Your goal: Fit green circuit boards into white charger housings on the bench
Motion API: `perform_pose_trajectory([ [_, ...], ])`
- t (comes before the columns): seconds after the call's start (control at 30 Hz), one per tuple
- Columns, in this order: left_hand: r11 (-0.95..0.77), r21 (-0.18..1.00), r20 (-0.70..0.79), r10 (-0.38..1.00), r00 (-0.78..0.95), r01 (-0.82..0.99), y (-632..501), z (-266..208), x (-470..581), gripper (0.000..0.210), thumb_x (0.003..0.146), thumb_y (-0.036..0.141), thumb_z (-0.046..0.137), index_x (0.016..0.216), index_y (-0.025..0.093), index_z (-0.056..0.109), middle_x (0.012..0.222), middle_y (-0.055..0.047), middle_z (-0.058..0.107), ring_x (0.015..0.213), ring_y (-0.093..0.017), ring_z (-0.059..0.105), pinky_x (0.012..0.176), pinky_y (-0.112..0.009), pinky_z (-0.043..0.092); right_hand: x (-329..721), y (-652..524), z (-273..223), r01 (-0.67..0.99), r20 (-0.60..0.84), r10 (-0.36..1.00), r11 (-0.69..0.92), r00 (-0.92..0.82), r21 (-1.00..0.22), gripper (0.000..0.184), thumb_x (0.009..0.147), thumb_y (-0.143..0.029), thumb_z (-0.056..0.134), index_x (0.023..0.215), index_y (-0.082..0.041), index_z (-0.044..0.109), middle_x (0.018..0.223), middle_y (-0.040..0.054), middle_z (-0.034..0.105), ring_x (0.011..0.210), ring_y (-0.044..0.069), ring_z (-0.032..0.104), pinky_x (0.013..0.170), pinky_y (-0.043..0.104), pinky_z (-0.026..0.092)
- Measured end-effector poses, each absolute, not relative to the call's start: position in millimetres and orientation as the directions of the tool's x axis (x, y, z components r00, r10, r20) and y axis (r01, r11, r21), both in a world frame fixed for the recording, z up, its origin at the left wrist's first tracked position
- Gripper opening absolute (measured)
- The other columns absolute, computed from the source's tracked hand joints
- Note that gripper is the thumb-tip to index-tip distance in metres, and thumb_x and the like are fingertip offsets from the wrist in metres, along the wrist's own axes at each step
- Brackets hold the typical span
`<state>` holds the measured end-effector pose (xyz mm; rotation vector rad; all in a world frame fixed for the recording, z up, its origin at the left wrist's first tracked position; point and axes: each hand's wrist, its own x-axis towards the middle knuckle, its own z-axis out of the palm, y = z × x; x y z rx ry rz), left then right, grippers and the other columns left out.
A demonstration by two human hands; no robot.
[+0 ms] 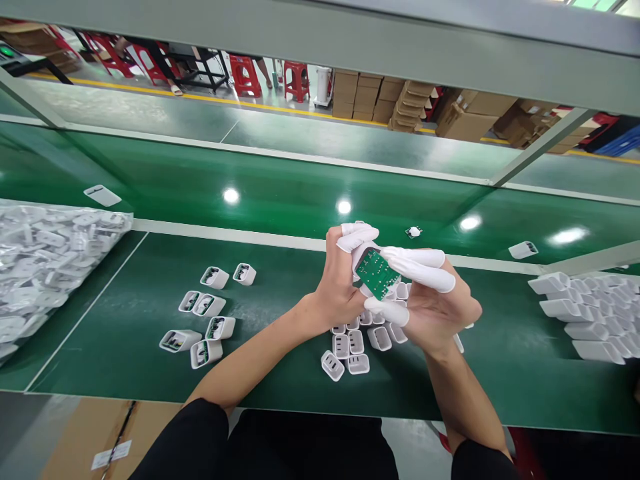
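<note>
Seven white casings [217,307] between eight and nine o'clock of the hands show parts inside, so that share of the work looks done; the green board [375,272] is up at the centre, pinched between the thumb and fingers of the right hand [436,299]; the left hand [343,277] curls against its far side, though I cannot tell whether it grips the board or something white behind it; bare casings [356,343] stand at six to seven o'clock, and more stacked casings [585,313] at three, so much seems left; a small board [414,232] lies near one to two o'clock, a heap of white pieces [55,260] well apart at nine; the hands hide part of the bare casings, and a pale rail [320,40] crosses the view at twelve, clear of the work.
</note>
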<state>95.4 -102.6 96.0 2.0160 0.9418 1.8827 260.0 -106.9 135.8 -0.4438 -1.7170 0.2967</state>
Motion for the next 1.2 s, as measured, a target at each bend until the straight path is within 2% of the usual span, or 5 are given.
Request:
perform_pose_trajectory([
  [0.53,-0.788,0.545,0.819,0.573,0.015,0.287,-103,96,94,0.065,0.108,0.06,0.066,0.16,0.027,0.046,0.14,-0.014,0.05,0.128,-0.033,0.056,0.109,-0.055,0.056,262,-107,140,0.199,0.87,0.459,0.883,-0.182,-0.425,0.067,0.086,-0.03,0.102,0.148,-0.037,0.078,0.122,0.0075,0.085,0.105,0.032,0.082,0.078,0.052,0.073],
  [0.8,-0.773,0.558,0.809,0.587,0.008,0.302,-106,99,99,0.051,0.104,0.026,0.067,0.153,0.023,0.052,0.137,-0.014,0.057,0.125,-0.029,0.057,0.106,-0.048,0.054,254,-101,142,0.272,0.812,0.547,0.829,-0.205,-0.489,0.049,0.09,-0.033,0.097,0.136,-0.036,0.08,0.125,0.0076,0.081,0.111,0.032,0.078,0.1,0.06,0.068],
  [0.97,-0.616,0.785,0.607,0.787,0.113,0.065,-105,109,86,0.047,0.104,0.037,0.072,0.144,0.022,0.053,0.123,-0.01,0.067,0.105,-0.024,0.065,0.092,-0.041,0.058,263,-96,145,0.318,0.758,0.599,0.794,-0.258,-0.518,0.052,0.097,-0.039,0.089,0.146,-0.032,0.074,0.133,0.0108,0.079,0.122,0.035,0.074,0.107,0.063,0.064],
  [1.1,-0.356,0.928,0.372,0.881,0.292,-0.108,-111,134,61,0.041,0.104,0.047,0.076,0.129,0.022,0.055,0.098,-0.001,0.068,0.08,-0.016,0.063,0.077,-0.032,0.056,277,-97,151,0.293,0.704,0.577,0.817,-0.415,-0.497,0.076,0.094,-0.036,0.092,0.163,-0.034,0.06,0.152,0.0134,0.071,0.134,0.036,0.071,0.111,0.06,0.064],
  [1.2,-0.261,0.958,0.286,0.886,0.364,-0.115,-125,154,48,0.047,0.102,0.052,0.078,0.13,0.022,0.054,0.095,0.0,0.067,0.074,-0.014,0.06,0.067,-0.028,0.053,281,-103,154,0.305,0.681,0.522,0.853,-0.514,-0.423,0.094,0.091,-0.035,0.096,0.173,-0.035,0.05,0.16,0.0153,0.065,0.142,0.039,0.067,0.118,0.063,0.061],
])
